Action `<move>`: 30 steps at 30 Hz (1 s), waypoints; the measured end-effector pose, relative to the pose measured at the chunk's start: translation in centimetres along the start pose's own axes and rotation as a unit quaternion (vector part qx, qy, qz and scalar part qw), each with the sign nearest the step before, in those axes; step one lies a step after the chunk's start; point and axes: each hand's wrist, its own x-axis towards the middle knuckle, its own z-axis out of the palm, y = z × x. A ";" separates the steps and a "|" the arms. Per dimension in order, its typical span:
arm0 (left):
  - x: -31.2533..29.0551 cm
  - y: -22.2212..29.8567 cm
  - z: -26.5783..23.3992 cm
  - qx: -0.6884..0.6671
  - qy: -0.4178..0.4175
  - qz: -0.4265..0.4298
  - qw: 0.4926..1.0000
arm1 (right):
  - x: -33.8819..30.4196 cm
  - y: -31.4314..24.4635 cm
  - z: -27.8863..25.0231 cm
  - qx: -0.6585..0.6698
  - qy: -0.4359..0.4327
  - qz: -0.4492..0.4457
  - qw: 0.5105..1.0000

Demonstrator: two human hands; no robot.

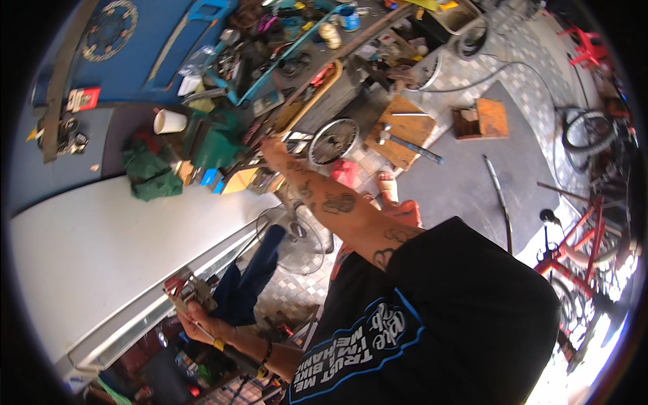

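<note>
My left hand (197,322) is at the lower left, near the edge of the white surface. Its fingers are closed round a thin-shafted tool with a black and yellow handle (220,345) that lies along my wrist; it looks like a screwdriver. Right at the fingers is a red and grey metal part (189,289); whether I hold it too is unclear. My tattooed right arm stretches across to the cluttered bench. There my right hand (271,150) is among tools beside a wood-rimmed tray (307,101), with its fingers too small and blended to read.
A white flat top (101,236) spans the left. Dark blue cloth (250,277) hangs beside a standing fan (293,236). A hammer (412,145) lies on a wooden board (398,121). Bicycle wheels (334,142) and a red frame (580,256) stand around; a white cup (170,122) is left.
</note>
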 end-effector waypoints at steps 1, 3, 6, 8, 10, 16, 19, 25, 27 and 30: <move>-0.1 -0.5 -0.3 -0.014 -0.001 -0.011 1.000 | 0.6 0.9 -0.4 0.024 -0.050 0.060 0.997; -0.3 -1.5 -0.4 -0.003 -0.011 -0.012 1.000 | 1.1 3.4 -2.0 -0.010 -0.098 0.027 0.995; -0.7 -2.8 0.1 -0.005 -0.043 -0.036 0.998 | -0.7 9.5 -6.2 -0.216 0.069 -0.140 0.964; -1.4 -3.4 1.2 -0.028 -0.083 -0.049 0.995 | -2.6 14.0 -11.4 -0.321 0.038 -0.056 0.945; -2.3 -3.3 2.4 -0.043 -0.108 -0.068 0.991 | -5.0 18.9 -19.5 -0.371 -0.106 0.033 0.922; -4.2 0.0 8.4 -0.039 -0.203 -0.102 0.973 | -13.5 23.4 -46.5 -0.395 0.047 -0.089 0.913; -4.9 3.3 13.2 -0.059 -0.243 -0.086 0.965 | -18.0 18.0 -57.8 0.156 0.176 0.124 0.964; -8.4 13.1 24.1 -0.095 -0.270 -0.040 0.957 | -18.8 7.6 -74.0 0.060 0.309 0.028 0.949; -10.8 17.2 28.4 -0.124 -0.255 -0.050 0.958 | -16.6 5.6 -79.3 0.072 0.302 -0.005 0.951; -13.6 23.6 34.6 -0.085 -0.248 -0.069 0.963 | -13.2 3.0 -86.7 0.000 0.305 0.016 0.952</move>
